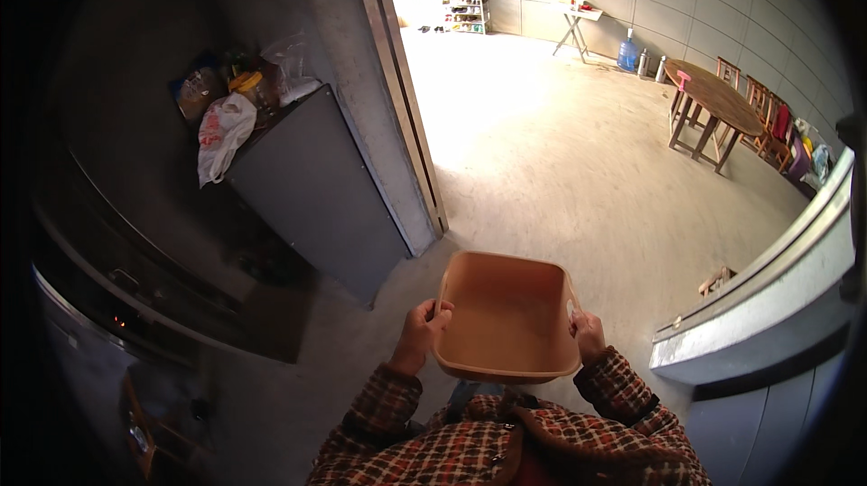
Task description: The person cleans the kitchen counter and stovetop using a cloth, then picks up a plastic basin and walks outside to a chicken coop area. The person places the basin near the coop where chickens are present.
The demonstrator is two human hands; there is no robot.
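Note:
An orange-brown plastic basin with rounded corners is held level in front of my body, above the concrete floor. My left hand grips its left rim, the thumb on the inner side. On the opposite side, my right hand is closed around the rim by a handle opening. Nothing is seen inside the basin. Both forearms are in checked, padded sleeves.
A doorway frame stands ahead on the left, beside a grey cabinet topped with bags and jars. Beyond are a wooden table, chairs, a folding table, a water bottle and a shoe rack. A door edge is at right.

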